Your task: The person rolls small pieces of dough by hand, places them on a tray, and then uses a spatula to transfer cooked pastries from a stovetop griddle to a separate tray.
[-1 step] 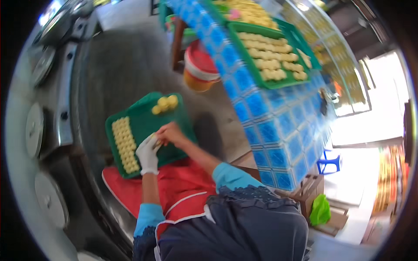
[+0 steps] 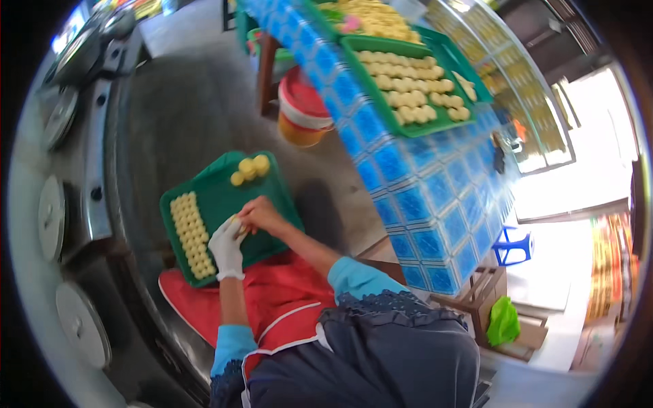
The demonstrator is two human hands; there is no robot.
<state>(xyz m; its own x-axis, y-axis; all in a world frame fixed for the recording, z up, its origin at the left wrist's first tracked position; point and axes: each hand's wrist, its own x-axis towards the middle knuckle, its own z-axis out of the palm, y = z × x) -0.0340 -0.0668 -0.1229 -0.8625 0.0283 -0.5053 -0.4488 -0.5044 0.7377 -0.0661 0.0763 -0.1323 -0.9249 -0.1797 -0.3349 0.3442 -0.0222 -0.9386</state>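
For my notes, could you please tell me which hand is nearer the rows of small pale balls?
Left: the gloved left hand is just right of the pale balls; the bare right hand is farther right, beyond it.

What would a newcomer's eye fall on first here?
Probably the blue checked tablecloth, right of centre, with a bright green tray of pale dough pieces near its top. Left of centre, the white-gloved left hand is beside the bare right hand over a darker green tray with rows of small balls.
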